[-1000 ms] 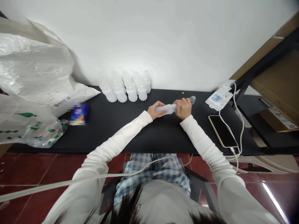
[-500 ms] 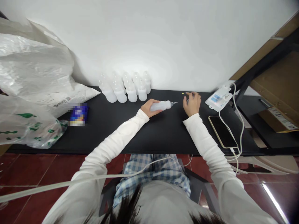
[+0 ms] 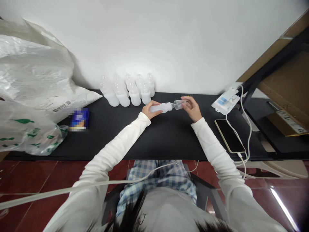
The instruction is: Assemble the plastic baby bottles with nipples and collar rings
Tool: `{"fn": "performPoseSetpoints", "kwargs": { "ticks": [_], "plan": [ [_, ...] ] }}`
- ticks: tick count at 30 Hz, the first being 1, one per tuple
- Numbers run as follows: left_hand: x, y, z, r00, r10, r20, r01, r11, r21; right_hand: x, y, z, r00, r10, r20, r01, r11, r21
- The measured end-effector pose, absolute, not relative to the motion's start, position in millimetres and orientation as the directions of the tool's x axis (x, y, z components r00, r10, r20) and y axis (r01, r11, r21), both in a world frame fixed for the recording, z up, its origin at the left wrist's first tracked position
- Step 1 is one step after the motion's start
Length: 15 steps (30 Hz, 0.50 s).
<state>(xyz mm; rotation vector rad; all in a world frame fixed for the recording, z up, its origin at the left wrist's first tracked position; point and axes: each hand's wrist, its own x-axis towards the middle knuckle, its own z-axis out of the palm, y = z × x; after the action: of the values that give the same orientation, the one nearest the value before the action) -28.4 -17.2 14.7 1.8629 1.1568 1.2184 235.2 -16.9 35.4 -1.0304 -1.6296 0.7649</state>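
My left hand is wrapped round a translucent white squeeze bottle, which lies sideways in the grip with its clear nozzle pointing right. In the fingers of my right hand is a clear cap, its open end facing the bottle and around the nozzle's tip. A gap still shows between the cap's rim and the bottle's collar. Behind my left hand, several similar white bottles with clear domed caps stand upright in a cluster by the wall.
On the black table, a phone with a white cable and a white packet lie at right. Big plastic bags and a blue packet occupy the left. A cardboard box sits in the right-hand rack.
My right hand has picked up the clear cap from the table and brought it left to the nozzle. My left hand and the bottle have shifted slightly left.
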Motion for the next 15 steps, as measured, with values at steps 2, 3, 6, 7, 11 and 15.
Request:
{"fn": "performPoseSetpoints", "kwargs": {
  "ticks": [2, 3, 6, 7, 11, 15],
  "plan": [
    [-26.2, -19.7, 16.1, 0.205, 0.908, 0.365, 0.328, -0.415, 0.849, 225.8, -22.2, 33.4, -0.171, 0.896, 0.41, 0.237, 0.441, -0.866],
    [-25.2, -20.7, 16.9, 0.209, 0.911, 0.357, 0.32, -0.408, 0.855, 222.4, -24.0, 32.2, -0.183, 0.893, 0.412, 0.235, 0.447, -0.863],
    [-23.2, -20.9, 20.6, 0.21, 0.944, 0.254, 0.246, -0.302, 0.921, 216.1, -27.4, 29.8, -0.206, 0.881, 0.425, 0.214, 0.464, -0.859],
    [-23.4, -20.0, 22.3, 0.231, 0.957, 0.177, 0.204, -0.225, 0.953, 214.9, -28.4, 29.6, -0.217, 0.877, 0.43, 0.198, 0.471, -0.86],
    [-27.4, -15.1, 29.6, 0.474, 0.863, -0.176, 0.122, 0.133, 0.984, 208.8, -35.6, 31.6, -0.248, 0.864, 0.439, 0.197, 0.488, -0.85],
    [-24.9, -19.7, 31.8, 0.598, 0.759, -0.257, 0.18, 0.186, 0.966, 200.1, -45.2, 34.1, -0.145, 0.898, 0.415, 0.411, 0.436, -0.8]
  ]
}}
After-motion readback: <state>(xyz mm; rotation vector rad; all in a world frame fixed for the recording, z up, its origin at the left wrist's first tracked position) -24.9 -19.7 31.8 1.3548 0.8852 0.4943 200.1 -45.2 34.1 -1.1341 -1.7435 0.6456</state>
